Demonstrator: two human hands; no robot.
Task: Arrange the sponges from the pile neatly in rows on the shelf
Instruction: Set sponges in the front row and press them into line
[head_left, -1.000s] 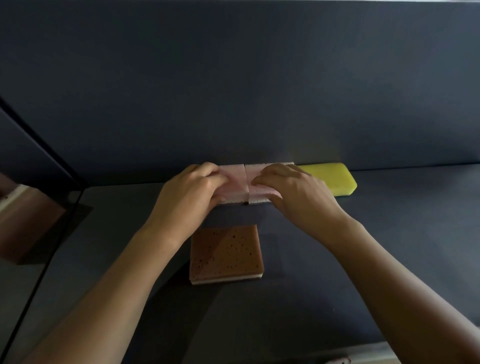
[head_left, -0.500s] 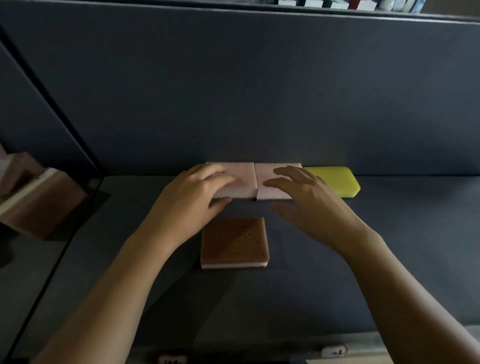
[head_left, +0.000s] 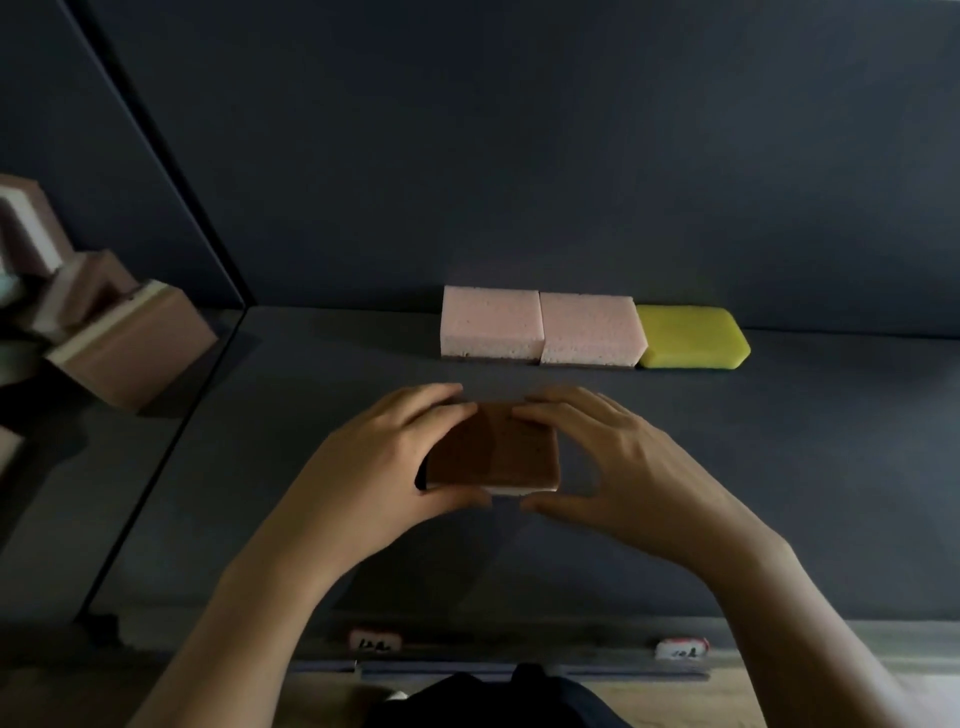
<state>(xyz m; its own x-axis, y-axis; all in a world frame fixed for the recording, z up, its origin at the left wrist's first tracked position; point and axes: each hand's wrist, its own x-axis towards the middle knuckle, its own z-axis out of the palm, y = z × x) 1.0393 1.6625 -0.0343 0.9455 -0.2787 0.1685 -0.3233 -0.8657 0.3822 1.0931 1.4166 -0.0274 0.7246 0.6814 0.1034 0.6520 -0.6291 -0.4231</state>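
Here, four sponges are showing on the shelf (head_left: 779, 467): two pink, one yellow and one brown. The brown sponge (head_left: 493, 452), with a pale layer along its near edge, is sitting between both hands toward the front of the shelf. Behind it, against the dark back wall (head_left: 519, 156), the first pink sponge (head_left: 491, 322) is lying flat. The second pink sponge (head_left: 589, 330) is touching the first one's side, behind and to the right of the brown sponge. The yellow sponge (head_left: 691, 338) is lying just beside that one, farther right still.

Well left of the brown sponge, a glossy side panel (head_left: 78, 467) is showing several brownish blocks (head_left: 130, 353) heaped together; whether they are real or reflected cannot be told. In front of the brown sponge, two small white labels (head_left: 375, 642) (head_left: 681, 648) are sitting on the shelf's front edge.

The left hand (head_left: 374, 467) is gripping the brown sponge, fingers curling over its far left corner and thumb pressing the near edge. The right hand (head_left: 623, 467) is pinching it from the other side, fingers arching over the far edge and thumb meeting the near edge. Both forearms are reaching in from below, hiding part of the sponge.
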